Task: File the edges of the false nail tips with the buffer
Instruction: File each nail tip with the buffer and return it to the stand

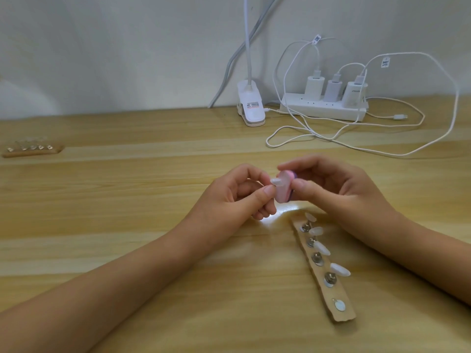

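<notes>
My left hand (pixel 239 194) pinches a clear false nail tip (pixel 353 181) between thumb and forefinger, just above the wooden table. My right hand (pixel 331 184) grips a small pink buffer block (pixel 360 191) with a dark back layer, held upright against the tip's edge. Below my right hand lies a tan holder strip (pixel 339 301) carrying several more nail tips (pixel 340 270) on metal stands; its nearest stand has no tip.
A second holder strip (pixel 33 150) lies far left. A white clip lamp (pixel 251 105) stands at the back, with a power strip (pixel 323 110) holding three chargers to its right. White cables (pixel 356 146) loop across the table's back right.
</notes>
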Action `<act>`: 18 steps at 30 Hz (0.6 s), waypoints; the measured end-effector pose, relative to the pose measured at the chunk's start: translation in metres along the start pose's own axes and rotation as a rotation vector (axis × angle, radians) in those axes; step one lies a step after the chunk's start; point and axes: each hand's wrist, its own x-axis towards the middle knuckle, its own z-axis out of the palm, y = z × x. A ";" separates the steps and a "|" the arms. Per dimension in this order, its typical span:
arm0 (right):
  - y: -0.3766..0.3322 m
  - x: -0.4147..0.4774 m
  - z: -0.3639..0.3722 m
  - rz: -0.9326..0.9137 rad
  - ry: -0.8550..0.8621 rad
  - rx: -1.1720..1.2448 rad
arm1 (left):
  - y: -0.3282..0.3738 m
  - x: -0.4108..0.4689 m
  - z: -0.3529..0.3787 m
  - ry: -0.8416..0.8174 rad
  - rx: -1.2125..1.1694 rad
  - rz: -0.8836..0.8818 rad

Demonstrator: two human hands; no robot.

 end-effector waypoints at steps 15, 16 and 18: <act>-0.001 0.001 -0.002 0.041 -0.002 -0.005 | -0.003 0.000 -0.003 0.011 0.061 -0.001; -0.001 0.002 -0.001 0.056 -0.017 0.006 | -0.003 0.000 -0.003 0.012 0.074 -0.004; -0.001 0.002 0.000 0.051 0.004 0.032 | -0.002 0.000 -0.002 0.014 0.088 -0.008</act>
